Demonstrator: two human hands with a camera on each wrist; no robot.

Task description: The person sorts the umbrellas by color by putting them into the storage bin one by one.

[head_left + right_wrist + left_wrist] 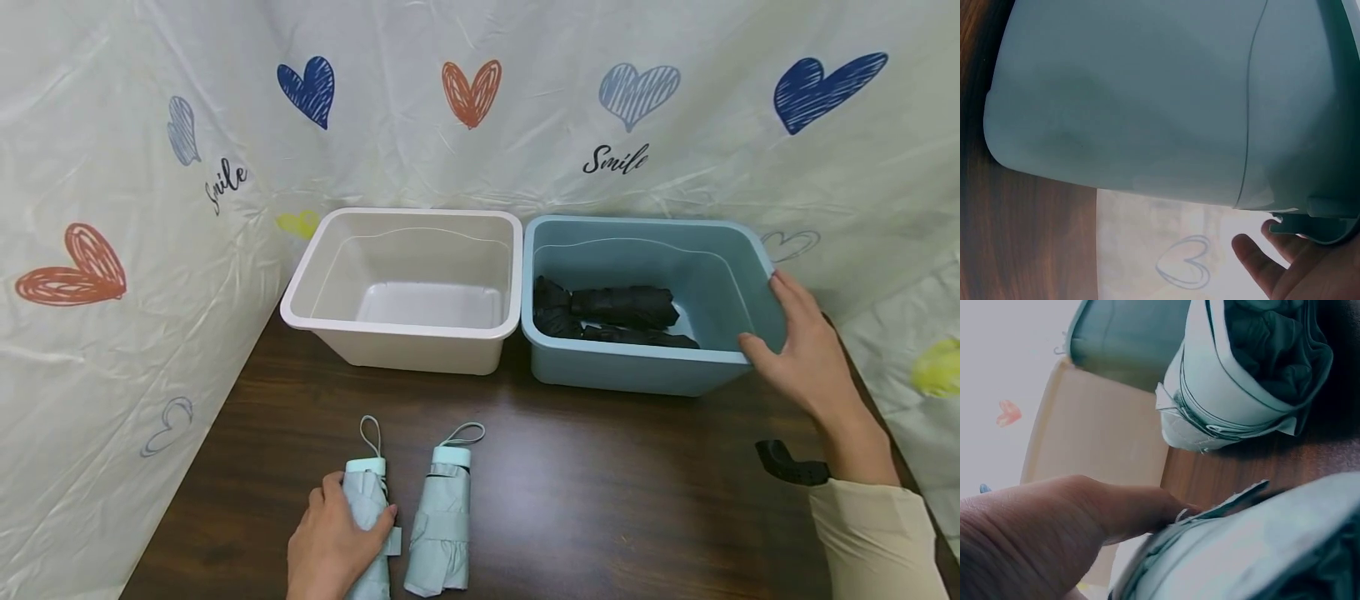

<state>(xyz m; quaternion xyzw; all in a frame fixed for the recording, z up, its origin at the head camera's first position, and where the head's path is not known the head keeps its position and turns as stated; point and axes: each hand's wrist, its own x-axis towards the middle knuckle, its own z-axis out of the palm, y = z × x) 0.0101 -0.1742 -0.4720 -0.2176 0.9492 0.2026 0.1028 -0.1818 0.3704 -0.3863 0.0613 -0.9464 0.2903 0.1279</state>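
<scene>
My left hand (336, 533) grips a folded pale-green umbrella (365, 492) lying on the table, its thumb along the right side. Beside it lies a second, similar pale-green umbrella (441, 525), strap loop towards the bins. In the left wrist view the thumb presses the held umbrella's fabric (1229, 550), and the other umbrella (1222, 394) stands apart. My right hand (813, 358) holds the right end of a blue plastic bin (637, 364) at its rim, thumb at the near corner. In the right wrist view, fingers (1254, 256) show outside the rim. Folded black umbrellas (626, 307) lie inside this bin.
A white bin (405, 332) stands left of the blue one, their rims nearly meeting. Both stand at the back of the dark wooden table (570, 500). A white curtain (525, 100) printed with hearts hangs behind and along the sides.
</scene>
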